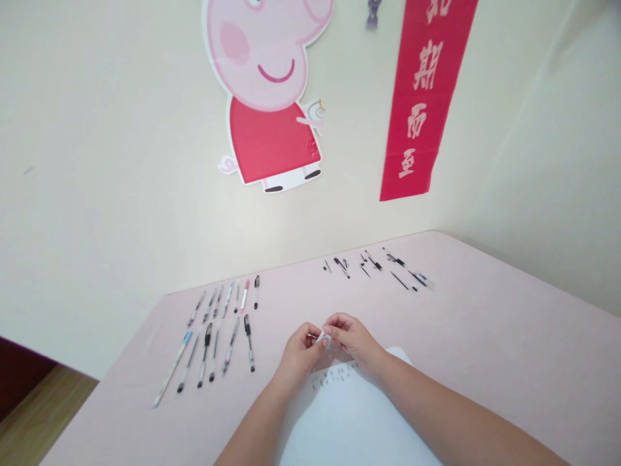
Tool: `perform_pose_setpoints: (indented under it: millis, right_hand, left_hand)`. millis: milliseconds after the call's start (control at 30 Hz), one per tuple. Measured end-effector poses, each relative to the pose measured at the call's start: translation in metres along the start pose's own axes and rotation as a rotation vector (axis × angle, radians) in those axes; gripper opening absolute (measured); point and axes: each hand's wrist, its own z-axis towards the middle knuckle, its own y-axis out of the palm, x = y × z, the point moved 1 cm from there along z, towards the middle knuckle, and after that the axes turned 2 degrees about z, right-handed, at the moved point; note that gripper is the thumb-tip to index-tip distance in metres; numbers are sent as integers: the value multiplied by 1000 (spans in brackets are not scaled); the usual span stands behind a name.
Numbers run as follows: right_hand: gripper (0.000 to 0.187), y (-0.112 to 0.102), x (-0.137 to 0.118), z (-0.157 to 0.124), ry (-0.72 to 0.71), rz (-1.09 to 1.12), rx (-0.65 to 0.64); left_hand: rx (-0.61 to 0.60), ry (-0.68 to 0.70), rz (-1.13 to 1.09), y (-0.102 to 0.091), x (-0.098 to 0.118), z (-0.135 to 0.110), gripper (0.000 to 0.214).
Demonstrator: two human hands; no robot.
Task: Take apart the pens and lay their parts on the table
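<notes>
Both hands meet in front of me, over the top of a white sheet of paper [356, 424] with small dark marks near its upper edge. Between the fingertips is a slim white pen [321, 336] with a bit of light blue below it; much of it is hidden by the fingers. My left hand [297, 356] is closed on its lower side. From the right, my right hand [358, 342] pinches the upper end with thumb and forefinger.
To the left lie two rows of pens, among them a black-capped pen [249, 343], a pink pen [245, 296] and a blue-ended pen [173, 369]. Loose pen parts [373, 260] are scattered along the back right. A wall [145, 194] rises behind the pink table [485, 336].
</notes>
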Motion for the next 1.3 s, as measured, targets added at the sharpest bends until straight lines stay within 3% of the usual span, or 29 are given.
perform_pose_setpoints:
  millis: [133, 400, 600, 767, 1300]
  right_hand:
    - [29, 0, 0, -1, -4, -3, -11]
    - [29, -2, -1, -2, 5, 48, -35]
    - [38, -1, -1, -2, 26, 59, -39]
    - [29, -3, 1, -1, -4, 44, -53]
    - [30, -4, 4, 1, 28, 18, -68]
  left_hand:
    - [-12, -37, 12, -1, -2, 0, 37]
    - [-23, 20, 53, -2, 3, -2, 35]
    - [-9, 9, 48, -2, 6, -2, 35]
    - [-38, -20, 50, -1, 5, -2, 37]
    - [-75, -106, -109, 4, 9, -8, 40]
